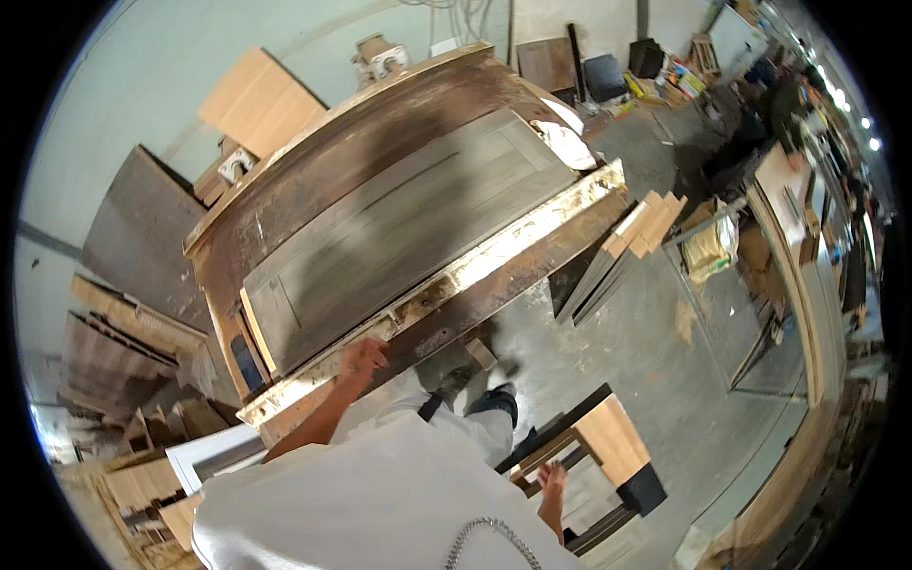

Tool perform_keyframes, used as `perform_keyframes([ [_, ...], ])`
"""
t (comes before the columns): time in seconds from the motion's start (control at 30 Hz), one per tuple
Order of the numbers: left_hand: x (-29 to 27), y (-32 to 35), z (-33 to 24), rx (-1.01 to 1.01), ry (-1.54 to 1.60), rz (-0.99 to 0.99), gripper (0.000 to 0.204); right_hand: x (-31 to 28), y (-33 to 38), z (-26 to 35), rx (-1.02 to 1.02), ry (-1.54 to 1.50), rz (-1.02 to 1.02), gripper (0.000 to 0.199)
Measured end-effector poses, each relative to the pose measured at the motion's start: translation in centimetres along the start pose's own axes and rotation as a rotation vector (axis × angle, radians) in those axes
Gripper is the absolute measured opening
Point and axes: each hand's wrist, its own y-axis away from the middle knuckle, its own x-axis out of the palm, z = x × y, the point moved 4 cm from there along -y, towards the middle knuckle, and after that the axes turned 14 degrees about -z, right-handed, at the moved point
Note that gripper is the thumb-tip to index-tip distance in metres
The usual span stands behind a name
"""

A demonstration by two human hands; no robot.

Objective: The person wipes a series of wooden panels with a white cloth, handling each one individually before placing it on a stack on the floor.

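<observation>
A grey wood-grain panel (408, 237) with a recessed frame design lies in a brown, worn workbench (285, 214). Over the bench's pale, scuffed front rail (503, 249) is my left hand (363, 363), loosely bent with fingers partly apart and nothing seen in it. Lower right, my right hand (551, 478) hangs beside a low stand of wood frames (589, 503), its fingers apart and empty. Whether it touches the stand I cannot tell. On that stand sit a light wood board (611, 440) and a black pad (643, 488).
Several long boards (622, 249) lean at the bench's right end. White cloth (566, 144) lies at its far right corner. Wood panels (147, 233) stand along the left wall. A small block (482, 354) is near my feet. Cluttered racks (807, 275) line the right side.
</observation>
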Motion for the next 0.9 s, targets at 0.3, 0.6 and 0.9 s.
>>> perform_keyframes([
  [0.3,-17.7,-5.2,-0.4,-0.502,-1.336,-0.988,0.071,26.4,3.8,36.2,-1.108,0.188,0.170,0.024],
  [0.6,-22.1,-2.6,4.6,-0.713,-0.760,-0.964,0.064,49.7,24.0,60.3,-1.626,0.489,0.263,0.046],
  [0.9,-26.0,-6.4,7.5,-0.933,-0.741,-1.006,0.085,64.5,22.3,64.4,-1.170,0.967,0.543,0.074],
])
